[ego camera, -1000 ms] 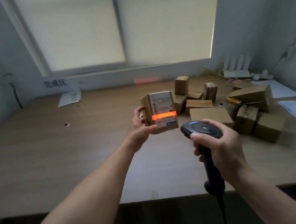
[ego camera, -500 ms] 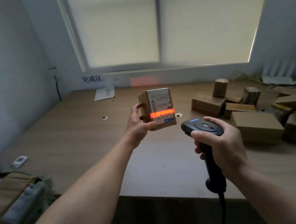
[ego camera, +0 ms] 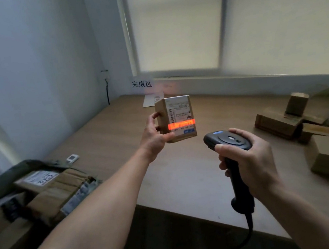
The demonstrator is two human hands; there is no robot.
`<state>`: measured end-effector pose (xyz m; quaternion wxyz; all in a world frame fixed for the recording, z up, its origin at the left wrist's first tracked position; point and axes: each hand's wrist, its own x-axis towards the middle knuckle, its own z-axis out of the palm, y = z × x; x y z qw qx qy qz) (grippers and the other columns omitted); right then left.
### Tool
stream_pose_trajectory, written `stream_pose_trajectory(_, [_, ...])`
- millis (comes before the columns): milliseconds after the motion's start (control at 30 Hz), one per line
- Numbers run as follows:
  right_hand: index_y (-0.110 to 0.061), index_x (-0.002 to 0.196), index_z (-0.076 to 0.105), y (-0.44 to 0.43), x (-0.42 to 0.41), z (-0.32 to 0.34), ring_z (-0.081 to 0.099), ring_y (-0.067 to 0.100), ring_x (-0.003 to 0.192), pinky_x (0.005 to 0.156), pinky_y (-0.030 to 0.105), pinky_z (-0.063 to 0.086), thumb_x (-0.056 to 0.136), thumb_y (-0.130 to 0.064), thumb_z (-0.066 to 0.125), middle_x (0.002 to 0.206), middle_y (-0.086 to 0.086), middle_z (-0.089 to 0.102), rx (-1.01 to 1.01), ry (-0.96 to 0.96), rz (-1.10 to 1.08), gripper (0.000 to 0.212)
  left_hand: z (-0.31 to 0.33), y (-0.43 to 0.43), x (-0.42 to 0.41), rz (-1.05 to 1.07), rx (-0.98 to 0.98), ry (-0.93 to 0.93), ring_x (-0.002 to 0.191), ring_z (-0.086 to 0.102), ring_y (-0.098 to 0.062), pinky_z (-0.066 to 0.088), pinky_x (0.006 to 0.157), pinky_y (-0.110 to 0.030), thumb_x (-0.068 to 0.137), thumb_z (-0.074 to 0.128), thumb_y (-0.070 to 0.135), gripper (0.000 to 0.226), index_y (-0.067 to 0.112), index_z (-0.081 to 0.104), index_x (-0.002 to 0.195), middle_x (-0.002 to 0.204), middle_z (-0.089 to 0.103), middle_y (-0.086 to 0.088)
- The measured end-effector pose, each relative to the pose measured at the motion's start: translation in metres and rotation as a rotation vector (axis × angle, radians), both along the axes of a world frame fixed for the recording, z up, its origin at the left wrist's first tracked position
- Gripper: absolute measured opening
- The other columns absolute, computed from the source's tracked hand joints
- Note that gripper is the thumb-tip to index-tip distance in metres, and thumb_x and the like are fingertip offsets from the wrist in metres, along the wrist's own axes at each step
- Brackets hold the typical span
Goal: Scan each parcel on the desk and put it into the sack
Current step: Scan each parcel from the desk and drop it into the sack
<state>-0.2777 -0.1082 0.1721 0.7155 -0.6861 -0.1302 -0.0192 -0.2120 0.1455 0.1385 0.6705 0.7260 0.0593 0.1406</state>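
- A small brown cardboard parcel (ego camera: 176, 119) with a white printed shipping label is held upright in the air above the light wooden desk (ego camera: 187, 173), its label facing the camera.
- A bright orange-red scan line (ego camera: 181, 124) lies across the lower part of the label.
- The left hand (ego camera: 153, 137) grips the parcel from its left side, thumb under the lower front corner, fingers wrapped round the far edge.
- The right hand (ego camera: 247, 159) is closed round the handle of a black handheld barcode scanner (ego camera: 227, 143), whose head points at the parcel; the scanner is near the parcel but apart from it, and its cable hangs below the desk edge.
- On the right part of the desk lies a heap of other brown cardboard boxes (ego camera: 305, 122), some upright, some flat.
- At the lower left, beside the desk, a dark green sack (ego camera: 8, 172) stands open with labelled cardboard parcels (ego camera: 48, 187) inside.
- A small white device (ego camera: 72, 158) lies on the desk's left edge, near the sack.
- A white sheet of paper (ego camera: 150, 100) lies at the far side of the desk, below a wall sign with dark characters (ego camera: 141, 84).
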Motion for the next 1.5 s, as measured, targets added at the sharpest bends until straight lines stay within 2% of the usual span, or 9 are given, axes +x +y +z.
stream_pose_trajectory(267, [-0.028, 0.105, 0.063, 0.015, 0.004, 0.0, 0.065, 0.028, 0.055, 0.047, 0.034, 0.049, 0.06, -0.019, 0.084, 0.072, 0.009, 0.071, 0.032, 0.033, 0.122, 0.05, 0.008, 0.019, -0.031, 0.136, 0.063, -0.013, 0.104, 0.066, -0.018, 0.062, 0.081, -0.038, 0.084, 0.073, -0.006, 0.077, 0.023, 0.033, 0.144, 0.116, 0.063, -0.01])
stream_pose_trajectory(500, [-0.021, 0.136, 0.053, 0.017, 0.007, 0.0, 0.075, 0.032, 0.077, 0.064, 0.044, 0.06, 0.059, -0.028, 0.081, 0.103, 0.009, 0.072, 0.028, 0.023, 0.27, 0.082, 0.01, 0.025, -0.067, 0.245, 0.123, 0.013, 0.104, 0.065, -0.015, 0.062, 0.077, -0.028, 0.087, 0.072, 0.0, 0.075, 0.022, 0.034, 0.147, 0.117, 0.061, -0.002])
stream_pose_trajectory(633, [-0.024, 0.13, 0.056, 0.04, -0.001, -0.004, 0.075, 0.032, 0.078, 0.065, 0.043, 0.06, 0.055, -0.022, 0.093, 0.103, 0.007, 0.072, 0.055, 0.048, 0.368, 0.083, 0.002, 0.045, -0.103, 0.374, 0.163, 0.063, 0.111, 0.065, -0.018, 0.062, 0.086, -0.037, 0.084, 0.079, 0.014, 0.078, 0.027, 0.036, 0.147, 0.124, 0.063, -0.004])
stream_pose_trajectory(767, [-0.025, 0.13, 0.056, 0.081, -0.017, -0.007, 0.075, 0.033, 0.081, 0.068, 0.042, 0.059, 0.058, -0.026, 0.079, 0.105, 0.006, 0.071, 0.071, 0.09, 0.494, 0.075, -0.007, 0.081, -0.148, 0.522, 0.129, 0.079, 0.112, 0.067, -0.021, 0.06, 0.09, -0.046, 0.083, 0.078, 0.013, 0.069, 0.027, 0.044, 0.141, 0.122, 0.067, -0.004])
stream_pose_trajectory(967, [-0.025, 0.128, 0.059, 0.169, -0.049, -0.017, 0.075, 0.034, 0.08, 0.071, 0.048, 0.06, 0.074, -0.003, 0.082, 0.1, 0.005, 0.075, 0.031, 0.089, 0.642, 0.063, -0.023, 0.156, -0.23, 0.74, 0.022, 0.098, 0.108, 0.069, -0.022, 0.06, 0.09, -0.045, 0.078, 0.077, 0.017, 0.065, 0.028, 0.05, 0.136, 0.12, 0.069, -0.002])
stream_pose_trajectory(1133, [-0.029, 0.126, 0.062, 0.26, -0.082, -0.029, 0.073, 0.029, 0.096, 0.083, 0.049, 0.061, 0.047, -0.038, 0.088, 0.112, 0.002, 0.074, 0.011, 0.055, 0.698, 0.084, -0.041, 0.233, -0.301, 0.887, -0.003, 0.12, 0.106, 0.066, -0.015, 0.056, 0.092, -0.038, 0.082, 0.073, 0.005, 0.055, 0.027, 0.054, 0.129, 0.116, 0.07, 0.001])
stream_pose_trajectory(1233, [-0.029, 0.116, 0.066, 0.313, -0.105, -0.036, 0.075, 0.015, 0.078, 0.071, 0.031, 0.062, 0.052, -0.025, 0.083, 0.09, -0.009, 0.078, 0.003, 0.039, 0.744, 0.066, -0.055, 0.274, -0.344, 0.943, -0.066, 0.173, 0.103, 0.069, -0.019, 0.057, 0.083, -0.034, 0.075, 0.073, 0.012, 0.058, 0.024, 0.056, 0.129, 0.115, 0.072, -0.002])
stream_pose_trajectory(1400, [-0.045, 0.099, 0.074, 0.376, -0.139, -0.048, 0.075, 0.035, 0.089, 0.076, 0.047, 0.061, 0.054, -0.034, 0.086, 0.101, 0.005, 0.077, -0.027, 0.038, 0.786, 0.048, -0.087, 0.323, -0.394, 1.008, -0.094, 0.358, 0.1, 0.067, -0.02, 0.057, 0.091, -0.047, 0.073, 0.07, 0.023, 0.055, 0.026, 0.055, 0.125, 0.117, 0.07, -0.002])
stream_pose_trajectory(1500, [-0.044, 0.092, 0.076, 0.399, -0.152, -0.05, 0.075, 0.032, 0.078, 0.06, 0.033, 0.059, 0.058, -0.022, 0.084, 0.096, 0.009, 0.076, -0.033, 0.076, 0.788, 0.041, -0.103, 0.34, -0.408, 0.987, -0.189, 0.559, 0.096, 0.064, -0.023, 0.06, 0.072, -0.044, 0.087, 0.067, 0.026, 0.039, 0.024, 0.052, 0.123, 0.115, 0.064, -0.002])
